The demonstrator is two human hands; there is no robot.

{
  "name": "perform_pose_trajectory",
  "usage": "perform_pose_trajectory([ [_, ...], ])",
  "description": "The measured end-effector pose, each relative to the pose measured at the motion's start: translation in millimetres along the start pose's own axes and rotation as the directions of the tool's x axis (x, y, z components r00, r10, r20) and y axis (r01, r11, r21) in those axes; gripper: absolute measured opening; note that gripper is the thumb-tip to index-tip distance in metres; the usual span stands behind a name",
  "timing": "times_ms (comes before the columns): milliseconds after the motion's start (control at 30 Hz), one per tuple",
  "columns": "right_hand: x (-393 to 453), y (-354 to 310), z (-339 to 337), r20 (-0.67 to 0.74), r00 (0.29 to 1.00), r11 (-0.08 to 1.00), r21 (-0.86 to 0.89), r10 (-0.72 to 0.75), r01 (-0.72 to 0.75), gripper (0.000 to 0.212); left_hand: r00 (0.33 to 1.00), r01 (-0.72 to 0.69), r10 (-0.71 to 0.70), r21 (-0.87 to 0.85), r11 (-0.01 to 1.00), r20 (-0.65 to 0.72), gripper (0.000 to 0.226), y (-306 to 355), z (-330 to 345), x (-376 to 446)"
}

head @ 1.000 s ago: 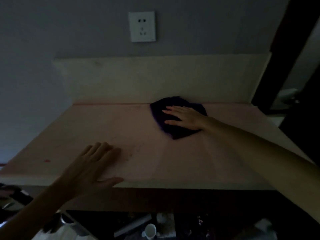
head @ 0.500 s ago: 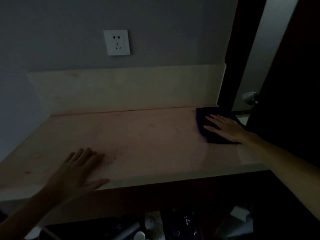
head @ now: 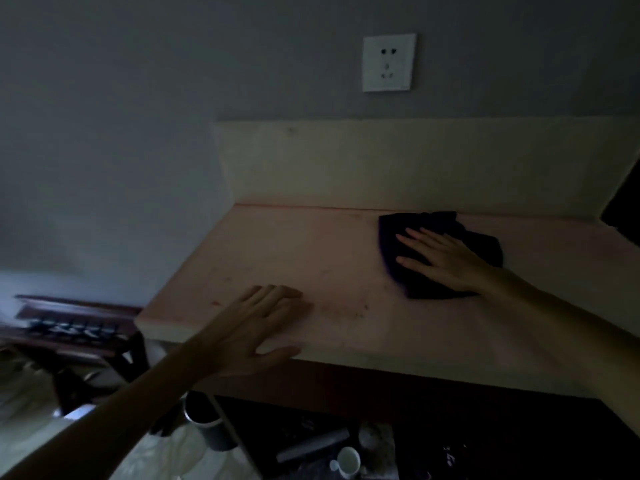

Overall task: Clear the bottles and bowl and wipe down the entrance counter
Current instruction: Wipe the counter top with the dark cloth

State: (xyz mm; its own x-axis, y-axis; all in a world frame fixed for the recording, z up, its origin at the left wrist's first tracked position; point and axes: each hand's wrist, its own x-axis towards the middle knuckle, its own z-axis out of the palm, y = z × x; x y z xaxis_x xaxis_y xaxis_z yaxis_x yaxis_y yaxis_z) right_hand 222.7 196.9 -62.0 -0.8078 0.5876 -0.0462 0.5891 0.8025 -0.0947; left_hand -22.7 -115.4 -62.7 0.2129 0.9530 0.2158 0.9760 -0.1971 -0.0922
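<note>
The right hand (head: 446,261) presses flat, fingers straight, on the dark cloth (head: 426,271) beneath it; the left hand (head: 256,323), open, braces on the table (head: 346,258) edge; the cloth (loosely bunched) could slip from under the palm, leaving streaks.

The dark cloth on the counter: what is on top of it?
The right hand lies flat on the dark cloth, fingers straight. The counter under it is hidden.
</note>
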Motion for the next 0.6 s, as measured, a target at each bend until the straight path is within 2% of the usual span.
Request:
perform_pose_trajectory([
  [200, 122.5, -131.9, 6.2, 0.033, 0.970, 0.971, -0.004, -0.239, 0.240, 0.088, 0.998, -0.063, 0.062, 0.091, 0.994, 0.012, 0.058, -11.9, 9.8, -2.5],
  [400, 192.7, -275.0, 14.6, 0.054, 0.865, 0.866, -0.017, -0.498, 0.500, 0.076, 0.997, -0.065, 0.061, 0.125, 0.990, 0.039, 0.059, -16.9, 11.7, -2.9],
  [500, 196.8, -299.0, 18.0, 0.068, 0.810, 0.811, -0.006, -0.583, 0.584, 0.075, 0.998, -0.063, 0.060, 0.141, 0.988, 0.028, 0.058, -18.3, 14.7, -5.0],
  [600, 189.2, -290.0, 24.5, 0.042, 0.769, 0.770, -0.007, -0.637, 0.638, 0.074, 0.997, -0.072, 0.072, 0.153, 0.986, 0.009, 0.059, -18.8, 18.2, -7.8],
])
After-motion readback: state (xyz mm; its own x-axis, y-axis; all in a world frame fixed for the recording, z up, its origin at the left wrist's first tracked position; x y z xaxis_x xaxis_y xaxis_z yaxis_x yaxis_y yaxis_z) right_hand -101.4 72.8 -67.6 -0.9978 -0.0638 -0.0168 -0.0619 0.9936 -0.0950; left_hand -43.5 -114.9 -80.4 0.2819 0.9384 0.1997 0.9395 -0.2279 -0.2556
